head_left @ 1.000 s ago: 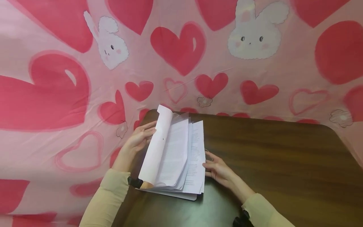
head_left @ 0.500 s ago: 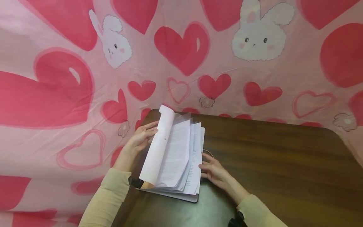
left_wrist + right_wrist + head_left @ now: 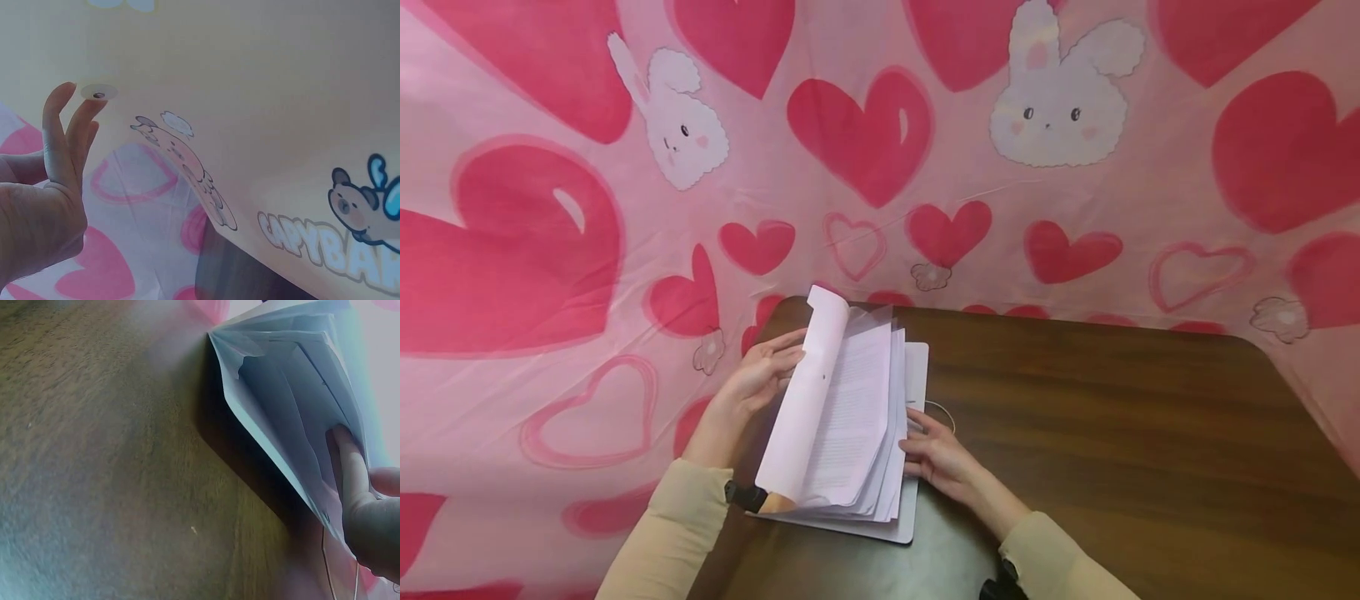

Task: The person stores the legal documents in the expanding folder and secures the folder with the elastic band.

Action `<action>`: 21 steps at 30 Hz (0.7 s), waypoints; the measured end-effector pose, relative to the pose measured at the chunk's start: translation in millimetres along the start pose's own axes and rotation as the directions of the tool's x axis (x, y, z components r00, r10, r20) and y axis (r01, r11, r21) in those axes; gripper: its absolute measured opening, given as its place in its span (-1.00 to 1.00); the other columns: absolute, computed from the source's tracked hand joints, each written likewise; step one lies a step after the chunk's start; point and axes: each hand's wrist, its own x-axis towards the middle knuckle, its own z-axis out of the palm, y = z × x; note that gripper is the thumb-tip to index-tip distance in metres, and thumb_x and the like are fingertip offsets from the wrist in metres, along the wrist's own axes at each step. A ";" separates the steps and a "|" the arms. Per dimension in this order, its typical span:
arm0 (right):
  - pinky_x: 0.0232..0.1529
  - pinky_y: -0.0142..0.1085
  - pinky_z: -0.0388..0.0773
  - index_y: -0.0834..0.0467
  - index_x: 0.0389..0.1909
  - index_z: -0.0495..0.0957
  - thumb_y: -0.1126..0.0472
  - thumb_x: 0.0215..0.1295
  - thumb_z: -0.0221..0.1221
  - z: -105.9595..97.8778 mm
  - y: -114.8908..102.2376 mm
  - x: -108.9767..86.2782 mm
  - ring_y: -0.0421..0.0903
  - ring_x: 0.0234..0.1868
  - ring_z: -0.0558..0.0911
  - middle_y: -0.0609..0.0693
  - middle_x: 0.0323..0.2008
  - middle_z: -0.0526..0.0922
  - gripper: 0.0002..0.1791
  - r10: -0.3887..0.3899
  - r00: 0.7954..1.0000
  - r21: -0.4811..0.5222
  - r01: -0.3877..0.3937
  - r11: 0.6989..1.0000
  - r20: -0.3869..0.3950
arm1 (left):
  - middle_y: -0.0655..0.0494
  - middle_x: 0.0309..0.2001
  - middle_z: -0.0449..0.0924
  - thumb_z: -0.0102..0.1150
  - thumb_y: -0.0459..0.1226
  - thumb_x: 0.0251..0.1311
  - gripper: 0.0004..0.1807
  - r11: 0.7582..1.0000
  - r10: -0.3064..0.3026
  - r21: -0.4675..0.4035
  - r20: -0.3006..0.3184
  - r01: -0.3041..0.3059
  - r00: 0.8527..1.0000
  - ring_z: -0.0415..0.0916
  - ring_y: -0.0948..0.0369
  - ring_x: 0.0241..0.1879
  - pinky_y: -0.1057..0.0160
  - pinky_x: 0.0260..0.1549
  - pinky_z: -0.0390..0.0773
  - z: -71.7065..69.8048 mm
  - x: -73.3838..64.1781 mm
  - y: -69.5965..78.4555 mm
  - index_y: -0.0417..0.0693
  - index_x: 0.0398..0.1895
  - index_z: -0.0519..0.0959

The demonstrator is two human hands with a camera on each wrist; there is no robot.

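A document folder lies spread on the table in the head view, its white front flap (image 3: 805, 400) raised and curling. My left hand (image 3: 754, 379) touches the flap's outside with its fingertips. In the left wrist view these fingers meet the capybara-printed cover (image 3: 269, 112) beside a round button (image 3: 99, 95). At the other side my right hand (image 3: 943, 460) pinches the edge of a stack of printed sheets (image 3: 850, 417). In the right wrist view its fingers (image 3: 350, 462) reach in behind the sheets, above the back cover. Parts of these fingers are hidden in the head view.
A thin cord loop (image 3: 325, 562) hangs from the folder's right edge. The dark wooden table (image 3: 1112, 417) stretches away to the right. Behind and to the left hangs a pink cloth (image 3: 865, 242) with hearts and rabbits. Dark straps circle both wrists.
My right hand has moved left with the edge of the sheets, uncovering more of the folder's white back cover and the cord loop. My left hand stays at the flap.
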 end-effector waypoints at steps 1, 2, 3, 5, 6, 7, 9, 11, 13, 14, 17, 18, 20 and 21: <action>0.05 -0.24 0.82 0.31 0.77 -0.16 0.52 0.57 -0.01 0.5 0.6 0.7 -0.18 0.01 0.76 0.14 0.32 0.63 -0.14 0.001 1.000 0.001 -0.001 1.000 -0.001 | 0.32 -0.04 0.84 -0.09 -0.49 0.66 -0.27 1.000 0.000 -0.006 0.003 0.000 1.000 0.84 0.40 -0.13 0.41 -0.10 0.80 0.1 0.0 -0.4 -0.44 0.75 -0.08; 0.06 -0.24 0.81 0.31 0.77 -0.15 0.52 0.57 -0.02 0.9 1.2 1.3 -0.18 0.02 0.76 0.17 0.35 0.61 -0.14 0.001 1.000 0.000 -0.001 1.000 0.000 | 0.31 -0.04 0.84 -0.08 -0.49 0.66 -0.27 1.000 0.000 -0.009 0.004 0.000 1.000 0.84 0.39 -0.13 0.41 -0.10 0.80 0.1 0.2 -0.7 -0.44 0.75 -0.08; 0.07 -0.23 0.81 0.31 0.77 -0.15 0.52 0.57 -0.02 1.3 1.9 2.0 -0.18 0.02 0.75 0.20 0.38 0.59 -0.14 0.002 1.000 0.001 -0.002 1.000 -0.001 | 0.31 -0.04 0.84 -0.08 -0.49 0.66 -0.27 1.000 0.000 -0.010 0.006 0.000 1.000 0.85 0.39 -0.13 0.40 -0.10 0.81 0.3 0.2 -0.8 -0.44 0.75 -0.08; 0.08 -0.23 0.80 0.31 0.77 -0.15 0.51 0.58 -0.02 2.0 3.2 3.5 -0.19 0.04 0.75 0.24 0.44 0.54 -0.15 0.001 1.000 0.000 -0.001 1.000 0.004 | 0.33 -0.05 0.84 -0.08 -0.49 0.66 -0.27 1.000 0.001 0.000 0.003 -0.001 1.000 0.84 0.40 -0.13 0.41 -0.10 0.80 0.7 0.2 -1.1 -0.45 0.75 -0.08; 0.09 -0.23 0.79 0.31 0.77 -0.15 0.51 0.58 -0.02 2.5 3.9 4.2 -0.19 0.04 0.74 0.26 0.46 0.53 -0.15 -0.001 1.000 0.002 0.001 1.000 0.007 | 0.33 -0.05 0.84 -0.08 -0.48 0.66 -0.27 1.000 0.003 0.004 0.000 -0.003 1.000 0.84 0.40 -0.13 0.41 -0.10 0.80 0.7 0.2 -1.1 -0.45 0.75 -0.08; 0.09 -0.23 0.79 0.31 0.77 -0.14 0.51 0.58 -0.02 2.6 4.2 4.5 -0.19 0.04 0.74 0.27 0.47 0.52 -0.15 -0.004 1.000 0.001 0.004 1.000 0.006 | 0.34 -0.05 0.84 -0.08 -0.48 0.66 -0.28 1.000 0.006 0.005 0.000 -0.006 1.000 0.84 0.40 -0.13 0.41 -0.10 0.80 1.0 0.2 -1.2 -0.45 0.75 -0.08; 0.10 -0.23 0.79 0.32 0.77 -0.14 0.52 0.57 -0.02 3.2 5.1 5.1 -0.19 0.05 0.75 0.28 0.47 0.53 -0.15 -0.006 1.000 -0.002 0.006 1.000 0.004 | 0.35 -0.05 0.84 -0.08 -0.47 0.67 -0.28 1.000 0.009 0.009 -0.004 -0.009 1.000 0.84 0.41 -0.12 0.41 -0.10 0.80 0.8 0.3 -1.5 -0.45 0.75 -0.07; 0.12 -0.23 0.79 0.32 0.77 -0.13 0.52 0.57 -0.03 4.5 5.9 5.7 -0.19 0.06 0.75 0.29 0.46 0.54 -0.15 -0.010 1.000 -0.003 0.010 1.000 0.005 | 0.36 -0.05 0.84 -0.08 -0.46 0.68 -0.28 1.000 0.010 0.011 -0.009 -0.010 1.000 0.85 0.41 -0.12 0.41 -0.09 0.80 0.1 -0.2 -1.8 -0.43 0.75 -0.06; 0.13 -0.21 0.79 0.33 0.77 -0.13 0.53 0.56 -0.03 6.2 7.3 6.5 -0.18 0.06 0.75 0.30 0.45 0.55 -0.16 -0.011 1.000 -0.001 0.011 1.000 0.004 | 0.36 -0.04 0.83 -0.07 -0.46 0.67 -0.26 1.000 0.011 0.000 0.000 -0.011 1.000 0.84 0.41 -0.11 0.41 -0.08 0.80 -0.8 -0.8 -1.7 -0.44 0.75 -0.09; 0.13 -0.21 0.79 0.33 0.77 -0.13 0.53 0.56 -0.03 7.4 7.9 6.9 -0.18 0.07 0.75 0.30 0.45 0.56 -0.16 -0.011 1.000 0.001 0.011 1.000 0.005 | 0.36 -0.04 0.83 -0.06 -0.46 0.67 -0.26 1.000 0.011 0.000 0.002 -0.011 1.000 0.84 0.41 -0.11 0.41 -0.08 0.80 -1.0 -1.1 -1.7 -0.44 0.75 -0.09; 0.14 -0.20 0.78 0.33 0.77 -0.11 0.53 0.55 -0.03 10.5 10.2 7.8 -0.16 0.08 0.75 0.33 0.46 0.55 -0.16 -0.011 1.000 0.002 0.011 1.000 0.010 | 0.34 -0.04 0.84 -0.05 -0.46 0.67 -0.25 1.000 0.010 -0.010 0.012 -0.010 1.000 0.85 0.40 -0.12 0.41 -0.09 0.80 -0.7 -1.4 -1.5 -0.45 0.75 -0.10; 0.13 -0.20 0.78 0.33 0.76 -0.10 0.53 0.55 -0.03 11.0 11.0 8.0 -0.16 0.08 0.75 0.34 0.46 0.55 -0.16 -0.011 1.000 0.002 0.011 1.000 0.009 | 0.34 -0.04 0.84 -0.05 -0.46 0.67 -0.25 1.000 0.010 -0.013 0.018 -0.010 1.000 0.85 0.39 -0.11 0.40 -0.09 0.80 -0.4 -1.3 -1.5 -0.45 0.75 -0.11; 0.13 -0.20 0.79 0.34 0.76 -0.08 0.54 0.54 -0.04 11.5 12.3 7.9 -0.15 0.07 0.76 0.36 0.46 0.56 -0.17 -0.013 1.000 0.000 0.013 1.000 0.003 | 0.33 -0.04 0.85 -0.05 -0.47 0.67 -0.25 1.000 0.004 -0.019 0.022 -0.004 1.000 0.86 0.38 -0.12 0.40 -0.09 0.80 0.7 -0.8 -1.6 -0.45 0.75 -0.11; 0.12 -0.19 0.79 0.34 0.76 -0.07 0.54 0.54 -0.04 11.2 12.9 7.7 -0.14 0.07 0.76 0.37 0.46 0.56 -0.17 -0.014 1.000 -0.001 0.014 1.000 -0.002 | 0.32 -0.04 0.85 -0.05 -0.47 0.67 -0.24 1.000 0.002 -0.028 0.025 -0.001 1.000 0.86 0.38 -0.12 0.40 -0.09 0.81 1.1 -0.4 -1.9 -0.45 0.75 -0.12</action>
